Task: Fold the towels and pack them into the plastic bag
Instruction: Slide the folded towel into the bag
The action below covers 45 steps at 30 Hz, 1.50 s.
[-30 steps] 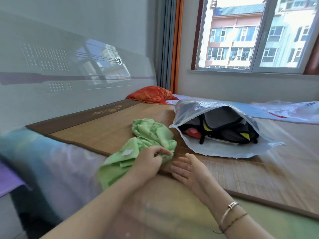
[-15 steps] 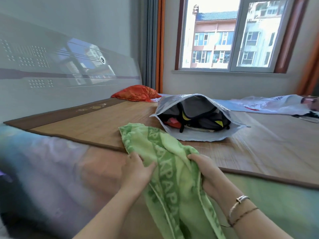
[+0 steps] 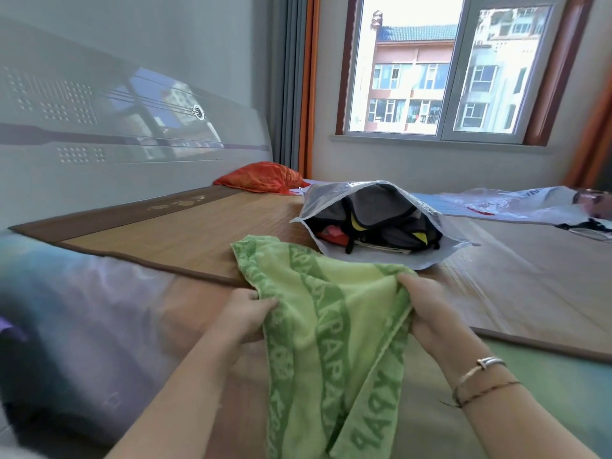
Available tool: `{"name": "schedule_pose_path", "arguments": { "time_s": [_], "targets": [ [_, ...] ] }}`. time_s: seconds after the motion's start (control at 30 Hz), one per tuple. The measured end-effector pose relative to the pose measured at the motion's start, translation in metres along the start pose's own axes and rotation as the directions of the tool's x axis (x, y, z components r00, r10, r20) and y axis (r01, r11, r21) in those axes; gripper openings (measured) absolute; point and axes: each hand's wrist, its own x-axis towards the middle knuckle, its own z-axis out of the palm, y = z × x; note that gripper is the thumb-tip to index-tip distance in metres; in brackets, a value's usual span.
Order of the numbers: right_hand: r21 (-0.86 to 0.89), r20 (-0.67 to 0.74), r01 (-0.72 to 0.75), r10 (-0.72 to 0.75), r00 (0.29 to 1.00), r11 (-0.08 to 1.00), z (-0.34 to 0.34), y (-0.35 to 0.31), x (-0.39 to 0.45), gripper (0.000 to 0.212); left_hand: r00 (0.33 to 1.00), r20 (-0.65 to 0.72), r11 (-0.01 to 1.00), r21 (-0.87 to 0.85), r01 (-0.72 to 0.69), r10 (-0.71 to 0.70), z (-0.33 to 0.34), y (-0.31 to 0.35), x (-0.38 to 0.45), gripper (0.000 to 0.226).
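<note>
A light green terry towel with darker green lettered stripes (image 3: 334,329) is held up between the two hands over the near edge of the bed, its upper edge spread out and its lower part hanging down in loose folds toward the bottom of the view. The left hand (image 3: 243,318) pinches the towel's left edge, fingers curled into the cloth, and the right hand (image 3: 430,309) grips the right edge with the thumb on top of the fabric; that wrist carries a thin silver bangle and a dark cord bracelet (image 3: 483,380). Just beyond the towel, on the woven bamboo mat (image 3: 185,240) that covers the bed, lies a shiny clear-and-white plastic bag (image 3: 374,226) on its side, its mouth gaping toward the person and showing dark grey, black, yellow and red items packed inside. Farther back, near the pale glossy headboard (image 3: 99,144), sits a crumpled orange-red cloth (image 3: 261,177). To the far right on the bed lies another flat clear plastic bag (image 3: 516,203). A window (image 3: 440,67) behind looks onto apartment buildings.
</note>
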Motion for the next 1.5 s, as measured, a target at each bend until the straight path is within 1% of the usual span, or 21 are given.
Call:
{"name": "schedule_pose_path", "arguments": {
  "time_s": [0.1, 0.17, 0.23, 0.27, 0.33, 0.4, 0.47, 0.57, 0.73, 0.83, 0.87, 0.97, 1.03, 1.1, 1.13, 1.17, 1.27, 1.33, 1.37, 1.4, 1.5],
  "targets": [
    [0.256, -0.069, 0.069, -0.053, 0.996, 0.964, -0.021, -0.019, -0.003, 0.014, 0.987, -0.068, 0.962, -0.222, -0.157, 0.145, -0.008, 0.023, -0.011, 0.015],
    [0.372, -0.062, 0.141, -0.127, 0.99, 0.918, -0.037, -0.03, -0.007, 0.016, 0.964, -0.153, 0.92, -0.298, -0.256, 0.219, -0.015, 0.035, -0.018, 0.015],
    [0.455, -0.011, 0.16, -0.174, 0.985, 0.876, -0.049, -0.035, -0.011, 0.048, 0.931, -0.248, 0.912, -0.245, -0.329, 0.27, -0.02, 0.039, -0.023, 0.02],
    [0.48, 0.024, 0.156, -0.19, 0.981, 0.863, -0.055, -0.037, -0.014, 0.053, 0.909, -0.289, 0.917, -0.175, -0.36, 0.301, -0.022, 0.038, -0.023, 0.023],
    [0.448, 0.109, 0.138, -0.207, 0.972, 0.884, -0.065, -0.04, -0.018, 0.025, 0.881, -0.324, 0.92, -0.069, -0.385, 0.344, -0.022, 0.034, -0.026, 0.028],
    [0.342, 0.17, 0.093, -0.158, 0.973, 0.935, -0.075, -0.04, -0.023, 0.019, 0.88, -0.336, 0.921, -0.079, -0.38, 0.335, -0.023, 0.032, -0.028, 0.029],
    [0.214, 0.157, 0.035, -0.069, 0.985, 0.976, -0.082, -0.037, -0.028, 0.019, 0.873, -0.374, 0.919, -0.112, -0.377, 0.313, -0.025, 0.032, -0.028, 0.028],
    [0.084, 0.047, -0.002, -0.002, 0.999, 0.996, -0.095, -0.031, -0.028, 0.012, 0.874, -0.403, 0.921, -0.154, -0.358, 0.273, -0.027, 0.033, -0.029, 0.029],
    [0.233, 0.024, 0.005, -0.011, 1.0, 0.972, -0.098, -0.034, -0.034, 0.005, 0.897, -0.36, 0.892, -0.269, -0.362, 0.256, -0.02, 0.037, -0.036, 0.025],
    [0.328, -0.053, 0.16, -0.151, 0.987, 0.931, -0.097, -0.044, -0.038, 0.037, 0.911, -0.297, 0.818, -0.421, -0.393, 0.285, -0.017, 0.045, -0.042, 0.009],
    [0.346, -0.093, 0.226, -0.207, 0.974, 0.91, -0.096, -0.048, -0.041, 0.041, 0.912, -0.262, 0.784, -0.468, -0.407, 0.317, -0.017, 0.048, -0.045, 0.002],
    [0.328, -0.182, 0.399, -0.357, 0.916, 0.856, -0.094, -0.058, -0.052, 0.036, 0.868, -0.186, 0.666, -0.574, -0.477, 0.461, -0.019, 0.061, -0.057, 0.027],
    [0.301, -0.188, 0.493, -0.455, 0.87, 0.816, -0.092, -0.065, -0.063, 0.025, 0.83, -0.196, 0.593, -0.616, -0.518, 0.522, -0.02, 0.07, -0.067, 0.028],
    [0.27, -0.195, 0.575, -0.541, 0.818, 0.773, -0.09, -0.074, -0.075, 0.009, 0.794, -0.229, 0.526, -0.641, -0.558, 0.564, -0.023, 0.083, -0.077, 0.023],
    [0.247, -0.214, 0.618, -0.58, 0.786, 0.746, -0.089, -0.08, -0.081, 0.012, 0.777, -0.249, 0.499, -0.646, -0.578, 0.578, -0.025, 0.091, -0.082, 0.021],
    [0.215, -0.237, 0.664, -0.622, 0.747, 0.716, -0.088, -0.087, -0.088, 0.014, 0.762, -0.271, 0.476, -0.646, -0.596, 0.588, -0.028, 0.099, -0.086, 0.018],
    [0.067, -0.346, 0.808, -0.745, 0.57, 0.586, -0.085, -0.108, -0.101, 0.013, 0.735, -0.327, 0.417, -0.656, -0.629, 0.594, -0.035, 0.125, -0.096, 0.011],
    [0.001, -0.429, 0.855, -0.773, 0.468, 0.518, -0.084, -0.12, -0.101, 0.017, 0.727, -0.38, 0.4, -0.645, -0.651, 0.572, -0.038, 0.136, -0.096, 0.01],
    [-0.012, -0.454, 0.861, -0.77, 0.448, 0.508, -0.084, -0.125, -0.097, 0.017, 0.724, -0.403, 0.413, -0.622, -0.665, 0.56, -0.038, 0.14, -0.093, 0.01],
    [-0.022, -0.465, 0.856, -0.763, 0.449, 0.517, -0.084, -0.127, -0.09, 0.017, 0.725, -0.415, 0.448, -0.586, -0.675, 0.55, -0.037, 0.142, -0.089, 0.01],
    [-0.112, -0.432, 0.772, -0.73, 0.53, 0.626, -0.085, -0.122, -0.054, 0.013, 0.77, -0.372, 0.578, -0.511, -0.636, 0.518, -0.03, 0.135, -0.061, 0.013]
  ]
}}
